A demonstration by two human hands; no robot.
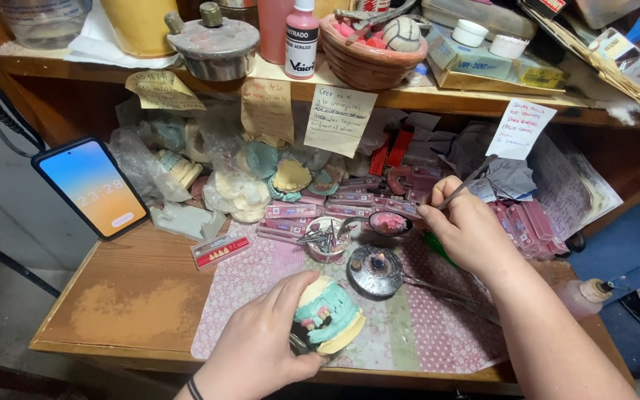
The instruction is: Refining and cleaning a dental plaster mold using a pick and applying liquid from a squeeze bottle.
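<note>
At far left a phone (92, 187) leans, screen lit. Lower centre, the left hand (261, 344) has fingers wrapped around a dental cast (327, 315), cream with teal and pink parts, over the patterned mat (424, 326). Right of centre, the right hand (468, 230) pinches a thin metal tool (470, 181), tip apparently at a small dish of pink wax (389, 222).

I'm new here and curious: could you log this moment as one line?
left hand: holds dental model | right hand: holds thin tool, tip at pink dish | phone: lit
</note>
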